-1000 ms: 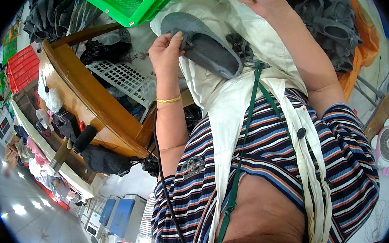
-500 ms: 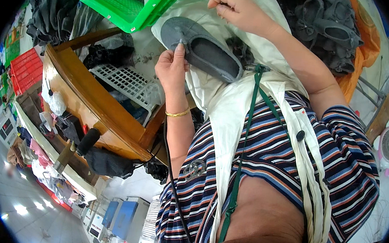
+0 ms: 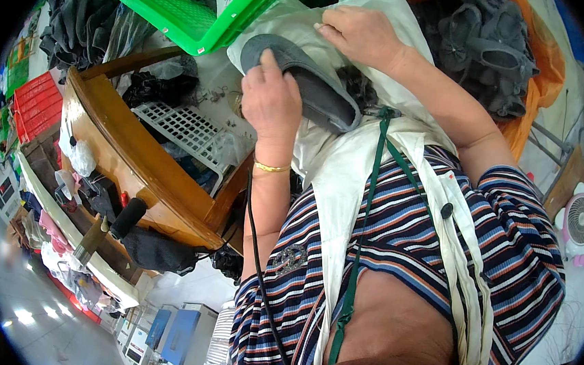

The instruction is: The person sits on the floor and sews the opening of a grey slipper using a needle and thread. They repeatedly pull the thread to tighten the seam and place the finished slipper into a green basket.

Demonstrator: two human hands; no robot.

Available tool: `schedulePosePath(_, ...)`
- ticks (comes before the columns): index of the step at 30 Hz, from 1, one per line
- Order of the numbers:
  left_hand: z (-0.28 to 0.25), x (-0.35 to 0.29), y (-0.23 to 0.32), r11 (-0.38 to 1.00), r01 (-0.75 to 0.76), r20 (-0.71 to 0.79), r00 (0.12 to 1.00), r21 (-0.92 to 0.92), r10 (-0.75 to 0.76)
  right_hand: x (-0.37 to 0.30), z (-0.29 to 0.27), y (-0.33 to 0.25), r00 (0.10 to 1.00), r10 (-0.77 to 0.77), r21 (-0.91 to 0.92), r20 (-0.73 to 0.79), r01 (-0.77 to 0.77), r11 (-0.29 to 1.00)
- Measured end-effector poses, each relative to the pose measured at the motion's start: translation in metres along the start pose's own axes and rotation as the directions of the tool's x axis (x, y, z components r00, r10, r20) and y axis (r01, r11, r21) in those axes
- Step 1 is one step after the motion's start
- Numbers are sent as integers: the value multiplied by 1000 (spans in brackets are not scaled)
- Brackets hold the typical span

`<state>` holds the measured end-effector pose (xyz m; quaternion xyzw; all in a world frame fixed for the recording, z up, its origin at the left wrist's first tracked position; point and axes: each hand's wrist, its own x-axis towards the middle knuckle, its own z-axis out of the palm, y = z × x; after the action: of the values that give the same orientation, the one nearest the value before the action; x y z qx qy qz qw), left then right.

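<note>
A dark grey fabric slip-on shoe (image 3: pixel 323 97) lies across the white apron (image 3: pixel 339 186) over my lap, its opening facing up. My left hand (image 3: pixel 272 102), with a gold bracelet at the wrist, is closed on the shoe's side, one finger stretched over the upper near the toe and covering part of it. Beyond the shoe, my right hand (image 3: pixel 363 36) is held above the apron with its fingers curled together and the thumb tip against them. Anything between those fingertips is too small to make out.
A green plastic crate (image 3: pixel 203 42) stands at the far side. Many grey shoes (image 3: pixel 497 56) are piled in an orange-edged bag at the right. On the left, a wooden drawer (image 3: pixel 149 164) holds a white plastic basket (image 3: pixel 179 129). A small fan (image 3: pixel 583 218) is at far right.
My left hand has shifted from pinching the upper with its thumb on top to lying over the shoe's side with a finger at the toe. My right hand has moved slightly nearer.
</note>
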<state>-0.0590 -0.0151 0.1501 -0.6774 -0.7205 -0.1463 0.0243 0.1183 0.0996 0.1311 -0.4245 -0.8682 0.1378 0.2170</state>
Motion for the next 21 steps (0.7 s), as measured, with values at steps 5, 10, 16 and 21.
schedulePosePath(5,20,-5,-13,946,197,-6,979,-256,-205,20,22,-18,975,166,573,-144,-55,818)
schedulePosePath(10,27,-5,-17,889,232,-18,966,-396,-260,36,52,-80,897,270,927,351,-292,-235)
schedulePosePath(16,42,-10,-32,912,93,-135,978,-399,-159,30,27,-91,855,186,819,485,-370,-438)
schedulePosePath(21,38,17,-18,943,-71,-225,974,-326,-4,26,0,-83,894,282,913,347,-254,-320)
